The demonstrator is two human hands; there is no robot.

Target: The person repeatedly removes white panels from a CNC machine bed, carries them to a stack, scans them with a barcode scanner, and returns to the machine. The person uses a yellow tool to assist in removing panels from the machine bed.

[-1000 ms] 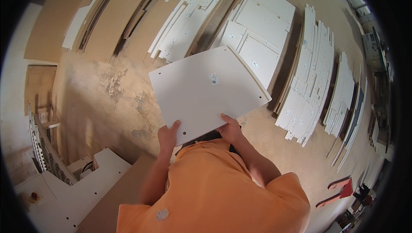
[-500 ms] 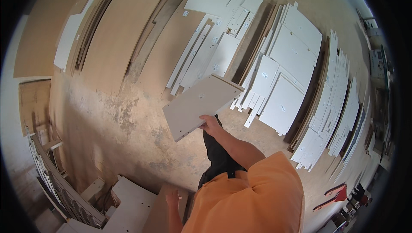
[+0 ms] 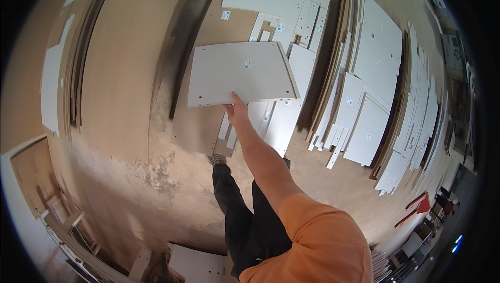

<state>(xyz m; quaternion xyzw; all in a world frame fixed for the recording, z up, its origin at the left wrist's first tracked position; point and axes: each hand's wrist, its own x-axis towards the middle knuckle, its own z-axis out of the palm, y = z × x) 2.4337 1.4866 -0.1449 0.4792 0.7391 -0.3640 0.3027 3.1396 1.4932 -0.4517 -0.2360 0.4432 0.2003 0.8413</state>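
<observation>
My right hand (image 3: 237,110) grips a white panel (image 3: 224,74) by its near edge, thumb on top and fingers beneath. The flat board has small dark holes at its corners and a label on its face. It is held out over a stack of panels (image 3: 283,126) lying on a brown sheet (image 3: 200,121), and hides part of them. I cannot tell whether its far side touches the stack. My right arm is stretched forward. My left hand is out of sight.
Large brown boards (image 3: 121,74) lie to the left. More stacks of white panels (image 3: 378,48) stand in rows to the right. A white board (image 3: 195,266) with holes is low in view. Red-framed items (image 3: 418,207) sit at the far right, and wooden pieces (image 3: 70,220) at the left wall.
The white panel has moved forward and turned level over the stack, still in my right hand. My left hand, visible before at the lower edge, has left the view.
</observation>
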